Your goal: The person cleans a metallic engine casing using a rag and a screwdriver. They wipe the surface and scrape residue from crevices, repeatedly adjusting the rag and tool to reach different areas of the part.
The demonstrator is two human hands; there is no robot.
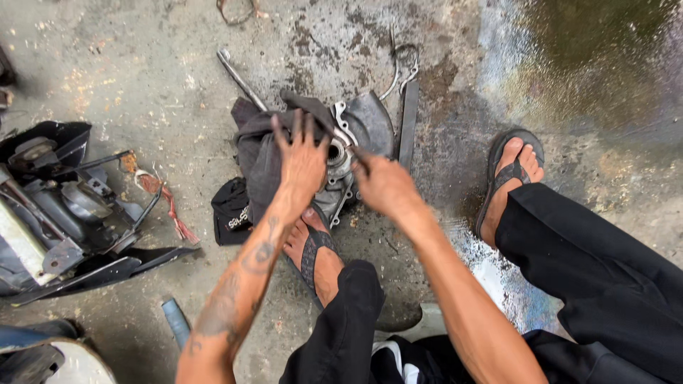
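A grey metal engine casing lies on the stained concrete floor, partly draped with a dark grey rag. My left hand rests flat on the rag and the casing, fingers spread. My right hand is closed around a thin dark tool whose tip points into the round opening of the casing. My left foot in a sandal sits just below the casing; my right foot in a sandal is off to the right.
A long metal bar and bent wire lie behind the casing. A black cloth lies at its left. Black scooter body parts fill the left side. An oily puddle spreads at top right.
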